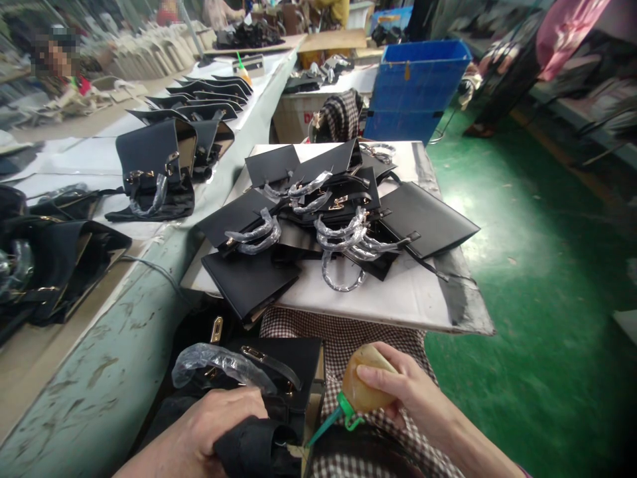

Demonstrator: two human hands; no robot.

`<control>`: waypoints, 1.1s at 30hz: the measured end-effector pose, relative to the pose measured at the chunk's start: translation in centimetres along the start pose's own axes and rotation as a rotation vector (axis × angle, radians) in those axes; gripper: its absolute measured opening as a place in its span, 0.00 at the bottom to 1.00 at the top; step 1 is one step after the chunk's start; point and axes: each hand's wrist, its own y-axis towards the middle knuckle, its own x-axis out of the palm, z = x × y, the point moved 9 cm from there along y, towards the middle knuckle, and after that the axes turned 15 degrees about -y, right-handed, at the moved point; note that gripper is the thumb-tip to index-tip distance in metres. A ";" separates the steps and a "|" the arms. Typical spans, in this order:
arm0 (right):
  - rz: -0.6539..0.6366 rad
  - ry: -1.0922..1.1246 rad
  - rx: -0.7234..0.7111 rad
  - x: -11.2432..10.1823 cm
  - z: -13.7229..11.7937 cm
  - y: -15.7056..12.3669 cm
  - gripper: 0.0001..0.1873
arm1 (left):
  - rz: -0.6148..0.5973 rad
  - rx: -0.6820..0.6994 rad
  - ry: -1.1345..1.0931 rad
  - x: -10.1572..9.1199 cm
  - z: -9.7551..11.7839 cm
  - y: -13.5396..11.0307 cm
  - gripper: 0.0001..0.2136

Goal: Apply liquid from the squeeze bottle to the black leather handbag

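My right hand (405,382) is wrapped round a squeeze bottle (365,385) of yellowish-brown liquid. The bottle tips down to the left, its green nozzle pointing at the edge of a black handbag (303,355) on my lap. The nozzle tip meets or nearly meets a pale patch at the bag's side edge. Closed over black cloth on that handbag is my left hand (223,418); its fingertips are partly hidden. A plastic-wrapped handle (219,365) and gold-coloured clasps show on the bag. Checked cloth (343,325) covers my lap.
A white-topped table (398,299) ahead bears several black handbags (338,212) with wrapped handles. To the left, a long bench (114,358) holds more bags and a similar bottle (243,72). Blue crates (418,86) stand behind, and green floor (537,299) lies to the right.
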 end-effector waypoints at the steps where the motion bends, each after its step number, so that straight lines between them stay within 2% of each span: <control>1: 0.012 -0.014 -0.002 -0.3 0.1 0.2 0.21 | -0.002 0.004 -0.005 0.0 0.1 0.0 0.03; 8: 0.064 -0.080 -0.006 -1.4 -0.1 0.4 0.25 | -0.002 -0.054 -0.026 -0.2 0.9 0.7 0.05; 13: -0.015 -0.038 -0.013 -0.1 -0.4 -1.1 0.26 | 0.005 -0.032 -0.007 -0.2 0.9 0.7 0.08; 16: -0.036 -0.022 -0.017 0.4 0.0 -1.2 0.26 | 0.013 -0.020 0.023 -0.3 0.1 0.2 0.06; 21: 0.081 -0.084 -0.019 -0.9 1.1 0.2 0.24 | 0.022 -0.010 0.070 -0.5 -0.7 -0.5 0.03; 26: 0.189 -0.175 -0.027 -2.3 1.7 1.4 0.25 | 0.018 0.003 0.094 -0.7 0.0 -0.1 0.04; 33: 0.355 -0.353 -0.091 -3.6 1.8 1.3 0.26 | 0.013 0.032 0.074 -0.9 0.0 0.1 0.03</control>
